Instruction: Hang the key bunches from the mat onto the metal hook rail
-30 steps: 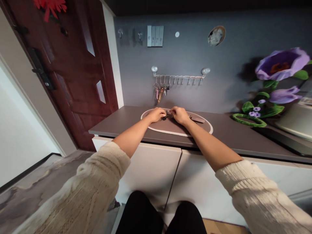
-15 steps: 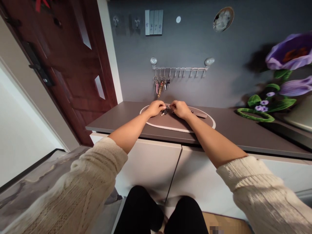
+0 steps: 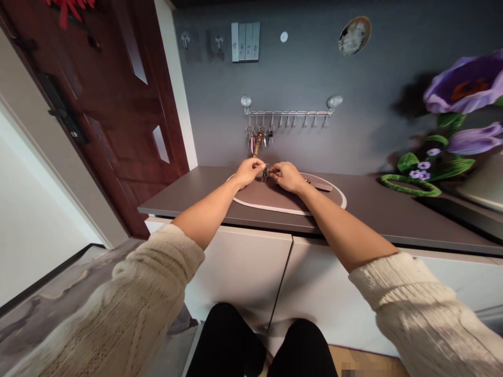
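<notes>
My left hand [image 3: 247,173] pinches the top of a small bunch of keys [image 3: 264,174], which hangs just above the mat. Close on its right is my right hand [image 3: 287,177], its fingers bent and closed at the keys' side; whether they grip a key or the ring is hidden. Beneath both hands lies an oval brown mat [image 3: 275,207] with a pale rim. A flat brownish strip [image 3: 322,186] rests on the mat to the right of my right hand.
Behind my hands, a clear hook rail [image 3: 291,112] on the wall carries several key sets [image 3: 258,139] at its left end. Purple artificial flowers [image 3: 463,84] stand at the right of the dark countertop [image 3: 373,209]. A dark red door [image 3: 113,104] is at the left.
The keys, which slanted down to the left, now hang more upright between my hands. My right fingers have shifted slightly left, close against them. The view has tilted up a little.
</notes>
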### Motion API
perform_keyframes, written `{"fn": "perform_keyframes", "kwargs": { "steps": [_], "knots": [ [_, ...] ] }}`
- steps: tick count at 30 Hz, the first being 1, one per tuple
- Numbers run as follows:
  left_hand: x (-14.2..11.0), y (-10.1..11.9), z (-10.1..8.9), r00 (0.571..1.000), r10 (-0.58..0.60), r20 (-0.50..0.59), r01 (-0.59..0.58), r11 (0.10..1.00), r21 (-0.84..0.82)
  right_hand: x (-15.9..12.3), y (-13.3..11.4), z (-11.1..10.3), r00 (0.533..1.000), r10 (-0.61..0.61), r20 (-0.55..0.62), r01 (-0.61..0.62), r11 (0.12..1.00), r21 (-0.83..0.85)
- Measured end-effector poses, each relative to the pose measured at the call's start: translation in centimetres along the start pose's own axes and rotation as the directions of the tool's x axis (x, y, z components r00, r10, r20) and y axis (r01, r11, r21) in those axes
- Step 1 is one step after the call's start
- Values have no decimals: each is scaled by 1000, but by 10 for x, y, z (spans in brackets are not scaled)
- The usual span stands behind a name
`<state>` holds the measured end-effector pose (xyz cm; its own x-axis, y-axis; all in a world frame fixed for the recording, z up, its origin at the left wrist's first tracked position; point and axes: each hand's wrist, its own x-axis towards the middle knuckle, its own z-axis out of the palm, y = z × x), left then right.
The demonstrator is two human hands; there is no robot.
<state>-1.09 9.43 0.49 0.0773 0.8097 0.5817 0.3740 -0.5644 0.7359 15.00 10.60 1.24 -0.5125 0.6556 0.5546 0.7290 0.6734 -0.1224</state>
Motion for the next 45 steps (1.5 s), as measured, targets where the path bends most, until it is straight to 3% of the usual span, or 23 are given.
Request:
{"fn": "perform_keyframes", "kwargs": {
  "steps": [4,12,19,28,34,45],
  "knots": [
    [1,0,1,1000,-22,7,22,992,-125,1,-1,-1,995,45,-87,-44,999,18],
    [5,-6,0,999,-39,6,40,967,-252,1,-8,-3,994,50,-102,-38,992,119],
    [2,-1,0,999,-32,34,39,974,-223,-1,-13,-7,979,147,-140,-100,950,296],
    [1,0,1,998,-39,53,51,970,-239,-1,-9,-3,967,230,-107,-166,893,418],
    [0,-1,3,996,-51,68,69,954,-292,-1,-7,-4,963,252,-97,-181,871,457],
    [-2,0,4,998,-53,-17,49,981,-187,0,-5,-6,964,227,-137,-151,896,418]
  ]
}}
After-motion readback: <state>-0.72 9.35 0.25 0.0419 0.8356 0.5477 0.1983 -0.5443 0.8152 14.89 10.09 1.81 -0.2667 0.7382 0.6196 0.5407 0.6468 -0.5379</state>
